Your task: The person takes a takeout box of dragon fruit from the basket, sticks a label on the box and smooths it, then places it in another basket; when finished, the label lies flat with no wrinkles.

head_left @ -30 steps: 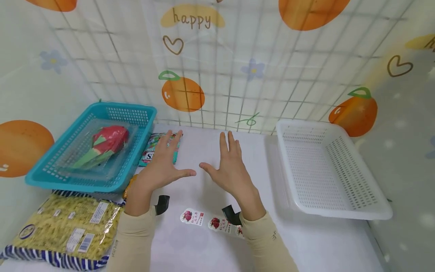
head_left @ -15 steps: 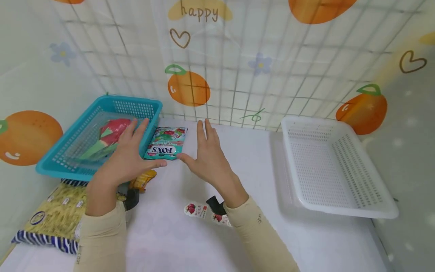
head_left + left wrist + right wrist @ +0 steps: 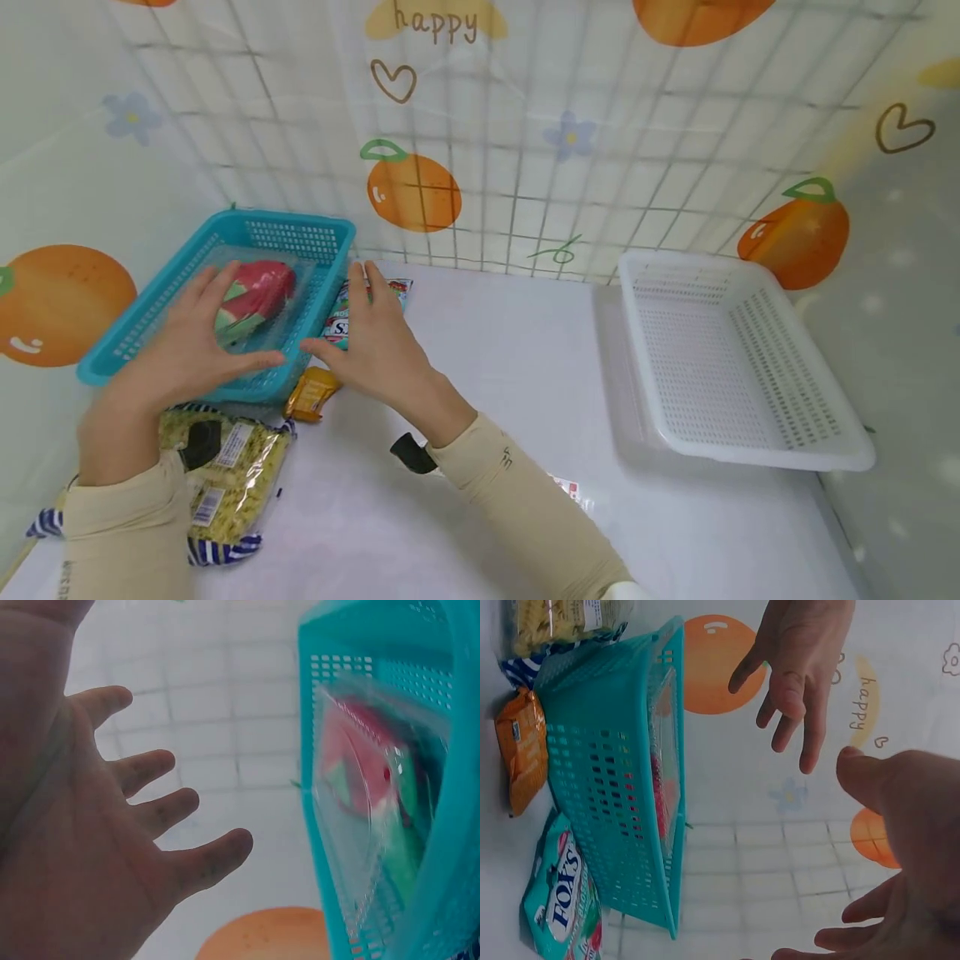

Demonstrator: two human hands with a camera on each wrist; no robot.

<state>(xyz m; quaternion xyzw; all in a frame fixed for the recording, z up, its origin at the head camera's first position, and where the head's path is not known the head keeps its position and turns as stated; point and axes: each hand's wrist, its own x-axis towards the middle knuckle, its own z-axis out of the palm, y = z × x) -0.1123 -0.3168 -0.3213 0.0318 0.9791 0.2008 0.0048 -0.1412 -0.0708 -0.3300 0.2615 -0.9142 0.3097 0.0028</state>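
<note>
Above the left part of the teal basket (image 3: 341,250), my left hand (image 3: 183,342) hovers with spread fingers and holds nothing. My right hand (image 3: 382,342) is raised by the basket's right side, fingers extended and thumb out, also holding nothing. Inside the basket lies a clear plastic pack (image 3: 349,832) with a red and green item (image 3: 262,287) that looks like a dragon fruit. A teal FOX'S candy bag (image 3: 564,892) lies against the basket's right side, partly covered by my right hand in the head view. Near the basket's front corner is a small orange packet (image 3: 311,393).
A clear bag of pasta (image 3: 247,467) with blue-striped ends lies in front of the basket, partly behind my left arm. To the right stands a white basket (image 3: 652,392). A sticker (image 3: 566,486) shows beside my right sleeve. A printed curtain over a wire grid (image 3: 510,167) backs the table.
Both hands have moved left, from over the middle of the table to the teal basket. Their fingers have stayed spread. The objects lie as before, though the head view has shifted slightly.
</note>
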